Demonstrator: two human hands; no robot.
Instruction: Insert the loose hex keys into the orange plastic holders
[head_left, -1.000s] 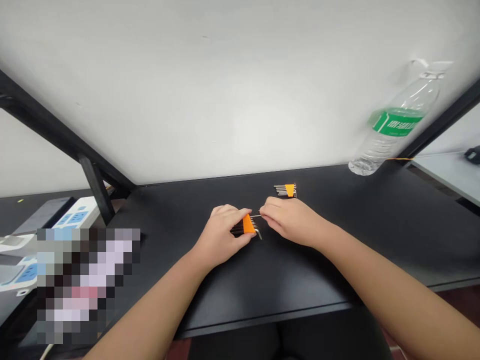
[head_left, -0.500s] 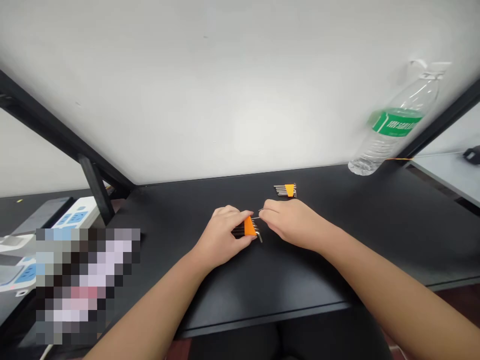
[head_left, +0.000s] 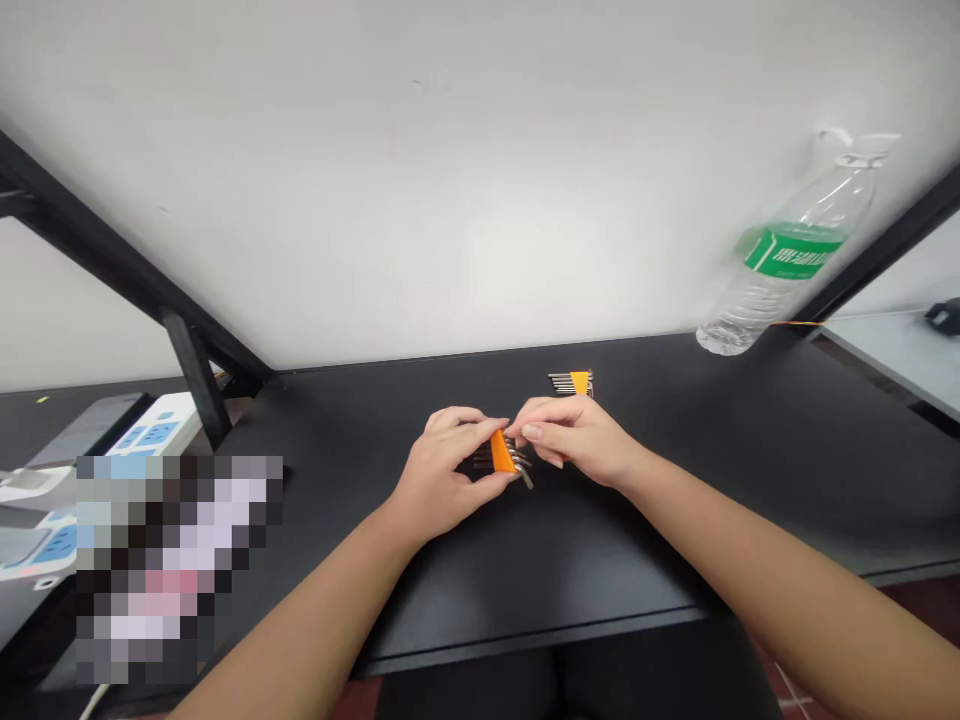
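My left hand (head_left: 450, 465) is closed around an orange hex key holder (head_left: 502, 452), its thumb and fingers gripping two opposite edges. Several metal hex keys pass through this holder, and the bent end of the largest (head_left: 526, 478) sticks out at the lower right. At the holder's upper right is my right hand (head_left: 574, 438), fingers pinched together close to the bent ends; the hex key in them is mostly hidden. Behind the right hand, a second orange holder (head_left: 579, 382) filled with hex keys lies on the black table (head_left: 555, 570).
A clear bottle with a green label (head_left: 799, 250) is at the back right near the white wall (head_left: 465, 200). White power strips with blue sockets (head_left: 157, 433) and a blurred-out object (head_left: 180, 570) lie to the left, beside a black metal frame (head_left: 195, 375).
My right hand has moved left, up to the holder, and the thin hex key seen between the hands is now covered by its fingers. The left hand keeps its hold on the holder.
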